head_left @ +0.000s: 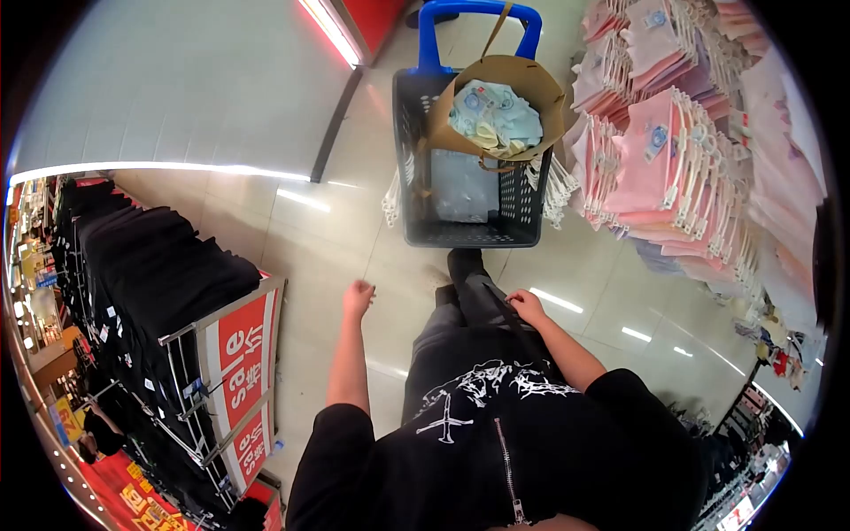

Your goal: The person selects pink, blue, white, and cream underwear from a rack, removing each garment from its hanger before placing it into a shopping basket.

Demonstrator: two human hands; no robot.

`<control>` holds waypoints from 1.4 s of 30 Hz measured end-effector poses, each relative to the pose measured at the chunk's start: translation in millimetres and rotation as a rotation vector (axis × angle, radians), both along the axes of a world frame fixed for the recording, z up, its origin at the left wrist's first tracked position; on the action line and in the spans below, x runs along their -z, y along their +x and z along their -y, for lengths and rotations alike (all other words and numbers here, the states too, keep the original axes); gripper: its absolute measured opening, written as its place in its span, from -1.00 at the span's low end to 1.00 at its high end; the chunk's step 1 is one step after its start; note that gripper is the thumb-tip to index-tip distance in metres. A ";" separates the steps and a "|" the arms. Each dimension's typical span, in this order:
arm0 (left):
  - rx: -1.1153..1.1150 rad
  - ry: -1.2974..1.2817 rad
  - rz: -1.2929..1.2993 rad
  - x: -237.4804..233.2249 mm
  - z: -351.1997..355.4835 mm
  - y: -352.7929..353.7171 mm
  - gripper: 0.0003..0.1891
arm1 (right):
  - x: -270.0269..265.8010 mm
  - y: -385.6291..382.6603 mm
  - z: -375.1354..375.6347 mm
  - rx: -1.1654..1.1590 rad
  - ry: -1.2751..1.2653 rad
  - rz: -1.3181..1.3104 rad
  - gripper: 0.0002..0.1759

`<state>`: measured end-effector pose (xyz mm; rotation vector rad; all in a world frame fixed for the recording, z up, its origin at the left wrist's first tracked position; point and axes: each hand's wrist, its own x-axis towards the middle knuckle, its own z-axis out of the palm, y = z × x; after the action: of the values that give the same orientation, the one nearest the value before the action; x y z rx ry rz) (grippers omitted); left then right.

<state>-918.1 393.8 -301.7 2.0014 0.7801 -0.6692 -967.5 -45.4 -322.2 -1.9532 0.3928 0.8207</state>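
Note:
My left hand (359, 296) hangs over the tiled floor with its fingers curled in, and nothing shows in it. On the other side of my body, my right hand (526, 306) is closed at a thin dark strap (508, 310) beside my thigh. Ahead of my feet stands a dark perforated basket (474, 239) with a raised blue handle (428, 40). A brown paper bag (531, 84) rests in its far part, holding pale blue folded clothes (496, 115). A clear plastic-wrapped item (465, 186) lies in the near part. Neither hand touches the basket.
Pink garments (642, 168) on white hangers fill racks at the right. At the left, a rack of black clothes (159, 257) carries red sale signs (243, 354). A large grey panel (195, 88) stands at the upper left. White hangers (558, 190) show beside the basket.

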 end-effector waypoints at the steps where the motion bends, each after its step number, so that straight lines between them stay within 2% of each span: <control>1: 0.062 0.014 0.022 2.5 9.0 24.5 -0.85 | 16.0 -5.0 1.6 0.108 0.099 -0.041 -0.82; 2: 0.128 0.028 0.043 3.4 18.8 46.8 -0.83 | 4.7 7.1 1.2 0.378 0.243 -0.223 -0.79; 4: 0.167 0.131 0.124 -7.1 48.2 93.3 -0.83 | 8.6 23.0 13.3 0.432 0.232 -0.261 -0.76; 6: 0.187 0.139 0.333 15.0 56.0 128.2 -0.85 | 2.5 28.8 25.5 0.450 0.207 -0.296 -0.76; 7: 0.216 0.225 0.428 29.2 57.2 147.1 -0.86 | 2.3 32.9 32.3 0.457 0.223 -0.297 -0.76; 10: 0.134 0.364 0.492 53.4 60.6 201.3 -0.82 | 12.3 23.6 47.4 0.528 0.175 -0.339 -0.77; 11: 0.106 0.342 0.432 59.7 60.0 215.8 -0.76 | 20.9 14.2 57.3 0.546 0.138 -0.357 -0.78; 13: 0.104 0.299 0.306 73.8 62.0 237.6 -0.74 | 43.1 -7.9 68.6 0.478 0.069 -0.334 -0.79; 14: 0.182 0.285 0.288 96.1 56.9 242.6 -0.74 | 41.5 -12.0 68.3 0.438 0.020 -0.327 -0.79; 16: 0.343 0.256 0.248 127.9 52.8 248.9 -0.74 | 43.7 -17.0 66.6 0.422 0.041 -0.355 -0.80; 18: 0.361 0.260 0.297 145.5 51.2 249.7 -0.77 | 49.9 -22.8 61.9 0.431 0.076 -0.415 -0.79; 19: 0.374 0.262 0.317 144.3 51.8 250.9 -0.78 | 54.9 -25.7 56.7 0.419 0.054 -0.389 -0.79; 20: 0.282 0.195 0.285 136.6 53.7 253.0 -0.83 | 60.9 -29.6 49.9 0.406 0.033 -0.367 -0.79; 21: 0.216 0.154 0.364 125.7 56.5 253.8 -0.88 | 65.2 -30.1 42.1 0.389 0.014 -0.342 -0.79; 23: 0.198 0.159 0.350 127.9 49.7 250.9 -0.89 | 67.8 -21.7 25.9 0.326 0.016 -0.308 -0.81; 25: 0.146 0.024 0.311 126.2 50.3 247.3 -0.86 | 89.1 -22.2 12.3 0.258 0.022 -0.262 -0.83; 26: 0.138 -0.040 0.281 128.9 48.2 245.7 -0.86 | 88.4 -9.7 5.9 0.273 -0.026 -0.331 -0.83; 28: 0.245 0.005 0.346 138.7 41.9 244.8 -0.86 | 84.3 13.4 -9.5 0.220 -0.118 -0.233 -0.84; 30: 0.305 0.025 0.400 133.8 44.5 247.6 -0.88 | 69.9 46.2 -26.2 0.196 -0.190 -0.063 -0.85; 32: 0.262 0.026 0.413 121.6 47.0 250.0 -0.90 | 40.3 91.5 -47.5 0.194 -0.233 0.175 -0.85; 33: 0.241 0.030 0.419 116.7 46.0 249.6 -0.91 | 27.1 113.3 -54.6 0.117 -0.196 0.321 -0.83; 35: 0.212 0.067 0.454 112.7 36.6 240.9 -0.93 | -3.0 149.7 -69.8 0.153 -0.014 0.281 -0.80; 37: 0.159 0.084 0.485 125.3 17.4 226.1 -0.93 | -35.8 182.4 -81.1 0.093 0.038 0.389 -0.77; 39: 0.114 0.084 0.429 144.9 -9.6 207.7 -0.95 | -72.6 214.8 -85.6 0.082 0.053 0.501 -0.75; 41: -0.059 0.018 0.280 142.7 -23.2 191.5 -0.96 | -107.7 243.6 -86.1 0.116 0.051 0.613 -0.74; 42: -0.072 0.056 0.225 143.8 -32.5 181.3 -0.97 | -114.7 255.5 -81.1 0.175 0.012 0.706 -0.73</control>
<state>-736.8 426.3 -445.5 2.0458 0.7373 -0.3766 -711.9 35.8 -207.6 -2.0164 0.1261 -0.0042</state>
